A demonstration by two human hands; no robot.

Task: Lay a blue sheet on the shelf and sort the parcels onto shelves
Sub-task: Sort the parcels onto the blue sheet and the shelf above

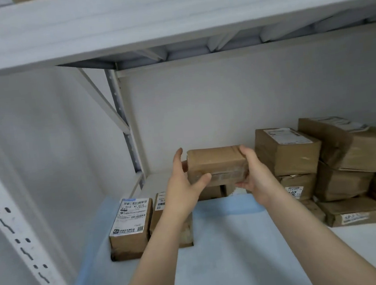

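Observation:
A small brown taped parcel [216, 164] is held in the air above the back of the shelf. My left hand [184, 181] grips its left end, thumb across the front face. My right hand [254, 172] grips its right end from the side and below. A blue sheet [227, 249] covers the left part of the white shelf [371, 248]. On the sheet stand a labelled parcel [131, 228] and a second parcel [164, 218], partly hidden by my left forearm. Another parcel [210, 192] lies under the held one.
A stack of several brown parcels [323, 170] fills the right side of the shelf against the back wall. A white perforated upright [14, 228] stands at the front left, another upright [126, 130] at the back. The upper shelf [170, 17] hangs close overhead.

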